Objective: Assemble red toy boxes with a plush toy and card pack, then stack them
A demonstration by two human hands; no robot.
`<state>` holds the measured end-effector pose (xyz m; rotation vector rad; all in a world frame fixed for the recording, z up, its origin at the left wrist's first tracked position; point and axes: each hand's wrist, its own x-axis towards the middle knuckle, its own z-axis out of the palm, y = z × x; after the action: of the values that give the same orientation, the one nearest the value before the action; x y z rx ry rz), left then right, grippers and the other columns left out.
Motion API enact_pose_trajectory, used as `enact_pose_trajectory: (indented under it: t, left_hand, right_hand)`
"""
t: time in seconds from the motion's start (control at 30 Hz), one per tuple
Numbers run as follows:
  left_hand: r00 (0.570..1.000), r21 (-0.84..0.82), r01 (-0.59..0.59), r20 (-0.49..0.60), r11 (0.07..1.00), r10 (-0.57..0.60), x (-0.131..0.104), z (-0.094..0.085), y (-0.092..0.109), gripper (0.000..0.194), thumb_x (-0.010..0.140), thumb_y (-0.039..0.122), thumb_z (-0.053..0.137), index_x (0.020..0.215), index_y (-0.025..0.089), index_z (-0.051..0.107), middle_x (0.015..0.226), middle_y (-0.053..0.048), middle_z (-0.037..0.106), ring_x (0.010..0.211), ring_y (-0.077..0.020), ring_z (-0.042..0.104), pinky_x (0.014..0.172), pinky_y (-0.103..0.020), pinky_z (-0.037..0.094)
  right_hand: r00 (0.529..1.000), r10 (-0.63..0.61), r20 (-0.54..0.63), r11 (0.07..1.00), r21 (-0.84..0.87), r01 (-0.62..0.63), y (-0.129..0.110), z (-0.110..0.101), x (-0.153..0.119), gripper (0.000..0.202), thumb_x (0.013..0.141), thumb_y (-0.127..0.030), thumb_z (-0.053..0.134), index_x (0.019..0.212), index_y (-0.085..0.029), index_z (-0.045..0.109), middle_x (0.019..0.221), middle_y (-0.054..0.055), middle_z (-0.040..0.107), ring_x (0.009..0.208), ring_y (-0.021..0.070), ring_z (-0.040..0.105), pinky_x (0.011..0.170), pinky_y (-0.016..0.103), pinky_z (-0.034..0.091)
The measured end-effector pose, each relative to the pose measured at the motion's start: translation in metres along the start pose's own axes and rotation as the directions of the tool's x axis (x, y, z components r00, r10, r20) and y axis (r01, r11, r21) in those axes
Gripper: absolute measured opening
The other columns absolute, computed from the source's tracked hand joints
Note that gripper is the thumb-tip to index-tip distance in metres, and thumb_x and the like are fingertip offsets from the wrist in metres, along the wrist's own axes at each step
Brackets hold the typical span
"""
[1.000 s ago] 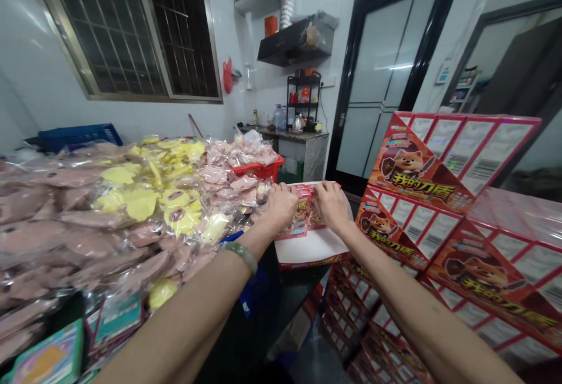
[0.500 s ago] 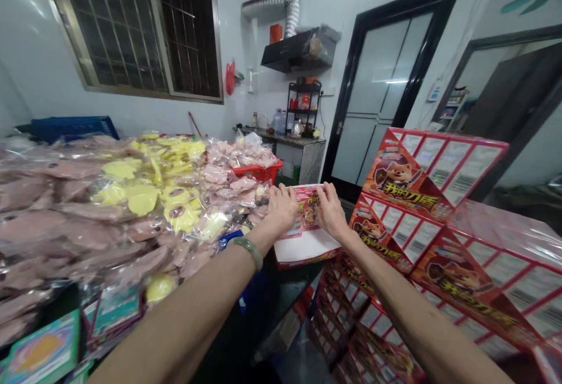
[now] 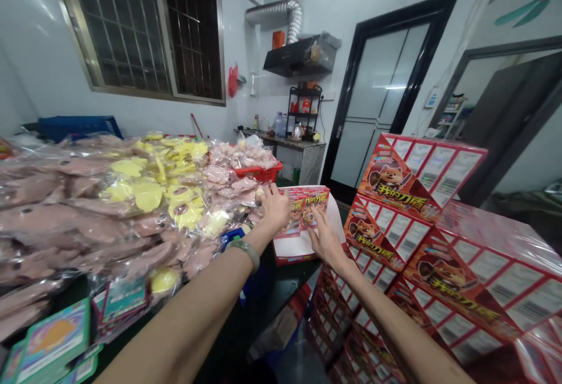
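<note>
A shallow display box (image 3: 287,257) with a white inside and a red edge lies in front of me. Red packs (image 3: 315,201) with yellow lettering stand in rows across its far part. At the box's left side is my left hand (image 3: 276,207), wearing a green bangle (image 3: 246,252), its fingers bent but apart beside the packs. My right hand (image 3: 327,236) rests against the front of the right-hand packs with its fingers stretched out and thumb apart. Neither hand grips anything that I can see.
Pink and yellow bagged plush pieces (image 3: 144,196) are heaped on the left. Card stacks (image 3: 52,337) lie near the lower left. Printed red cartons (image 3: 395,179) are piled high on the right. A red basket (image 3: 263,170) stands behind the heap.
My right hand has come down and nearer from the packs' far right edge to their front. The left hand has shifted slightly left, baring more of the packs.
</note>
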<state>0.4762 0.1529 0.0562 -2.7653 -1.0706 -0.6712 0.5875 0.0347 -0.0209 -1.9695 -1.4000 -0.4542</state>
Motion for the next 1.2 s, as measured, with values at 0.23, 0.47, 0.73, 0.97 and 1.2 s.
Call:
enact_pose_trajectory:
  t: [0.23,0.47,0.73,0.97,1.2]
  left_hand:
    - [0.988,-0.057,-0.138,0.054,0.989,0.142,0.011,0.001,-0.020,0.037,0.085,0.034,0.055,0.118,0.018,0.052,0.125,-0.009,0.051,0.113,-0.0259,0.050,0.092,-0.049,0.043]
    - [0.993,-0.059,-0.122,-0.007,0.991,0.122,0.006,0.009,-0.023,0.037,0.086,0.031,0.055,0.120,0.016,0.050,0.124,-0.010,0.052,0.111,-0.0249,0.052,0.090,-0.047,0.045]
    - [0.994,-0.001,-0.111,0.013,0.994,0.111,0.003,-0.001,-0.020,0.040,0.085,0.034,0.055,0.120,0.017,0.050,0.128,-0.010,0.049,0.116,-0.0269,0.049,0.095,-0.052,0.041]
    - [0.993,-0.061,-0.111,0.036,0.992,0.113,0.000,-0.021,-0.014,0.066,0.076,0.033,0.065,0.133,0.014,0.037,0.142,-0.022,0.032,0.131,-0.0397,0.029,0.097,-0.056,0.035]
    - [0.979,-0.032,-0.191,0.067,0.981,0.193,-0.139,-0.111,-0.053,0.050,0.080,0.036,0.056,0.127,0.025,0.043,0.141,-0.010,0.038,0.128,-0.0299,0.035,0.097,-0.043,0.036]
  right_hand:
    - [0.972,0.122,0.201,0.989,0.060,-0.136,-0.010,0.028,0.005,0.075,0.081,-0.029,0.049,0.145,-0.010,0.014,0.126,0.022,0.052,0.098,0.0287,0.061,0.077,0.039,0.048]
    - [0.935,0.105,0.339,0.974,0.153,-0.165,0.010,0.038,-0.003,0.087,0.079,-0.033,0.054,0.147,-0.013,0.003,0.073,0.003,0.064,0.059,0.0176,0.058,0.060,0.028,0.044]
    - [0.961,0.124,0.246,0.961,0.211,-0.179,0.008,0.040,-0.002,0.082,0.076,-0.024,0.052,0.146,-0.014,0.011,0.087,0.007,0.066,0.058,0.0165,0.058,0.061,0.029,0.046]
    - [0.977,0.209,0.038,0.964,0.161,-0.212,0.003,0.021,0.007,0.068,0.073,-0.023,0.052,0.137,-0.016,0.031,0.105,0.012,0.064,0.086,0.0226,0.063,0.075,0.033,0.048]
    - [0.982,0.167,-0.089,0.951,0.276,-0.137,-0.037,-0.015,-0.044,0.030,0.079,-0.042,0.045,0.096,-0.020,0.056,0.085,0.013,0.064,0.068,0.0236,0.061,0.062,0.036,0.047]
